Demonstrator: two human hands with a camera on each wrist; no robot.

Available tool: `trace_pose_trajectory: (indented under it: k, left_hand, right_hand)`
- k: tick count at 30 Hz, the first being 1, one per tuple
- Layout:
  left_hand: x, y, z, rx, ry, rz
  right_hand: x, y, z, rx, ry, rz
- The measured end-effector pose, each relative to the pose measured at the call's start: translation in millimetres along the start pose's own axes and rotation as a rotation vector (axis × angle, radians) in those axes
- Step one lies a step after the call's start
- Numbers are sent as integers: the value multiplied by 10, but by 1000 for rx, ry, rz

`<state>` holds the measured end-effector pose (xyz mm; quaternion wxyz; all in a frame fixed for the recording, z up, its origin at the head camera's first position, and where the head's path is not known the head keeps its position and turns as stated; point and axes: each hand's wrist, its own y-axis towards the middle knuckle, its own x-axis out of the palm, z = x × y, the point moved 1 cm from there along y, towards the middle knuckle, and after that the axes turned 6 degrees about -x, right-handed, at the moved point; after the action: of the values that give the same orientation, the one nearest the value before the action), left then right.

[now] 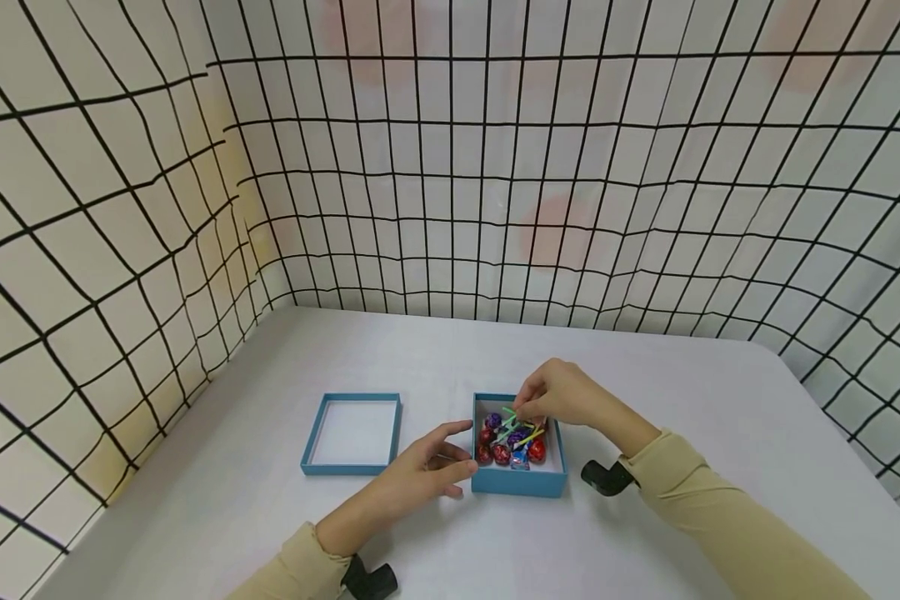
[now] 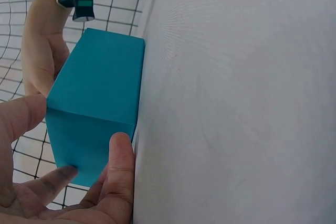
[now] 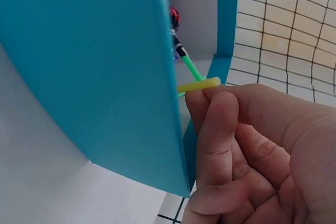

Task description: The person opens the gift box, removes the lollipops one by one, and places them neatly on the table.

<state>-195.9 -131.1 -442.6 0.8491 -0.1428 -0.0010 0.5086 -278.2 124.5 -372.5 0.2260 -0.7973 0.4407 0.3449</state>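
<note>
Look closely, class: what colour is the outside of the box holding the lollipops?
The box is teal blue outside, seen best in the left wrist view.

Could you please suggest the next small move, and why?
Perhaps steady the box with the left hand, whose fingers are at its left side: the right hand has its fingertips at the crossing lollipop sticks, though whether it pinches one is unclear, and a tug could shift the box.
</note>
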Motion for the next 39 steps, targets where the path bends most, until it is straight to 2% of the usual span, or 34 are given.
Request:
trace_pose_trajectory:
  k: [10,20,29,39]
  left_hand:
    - [-9,3,0,7,-5,-11]
    - [-14,19,-26,14,-18,-14]
    - [-19,17,-28,7,-23,-19]
    - [-2,-5,-12,16,3,-23]
  right_hand:
    - [-77,-27,10,6,20,20]
    - [-194,-149,111,40,123,99]
    - [-295,-384,257,54,216,165]
    - [-328,-761,650,72,368,256]
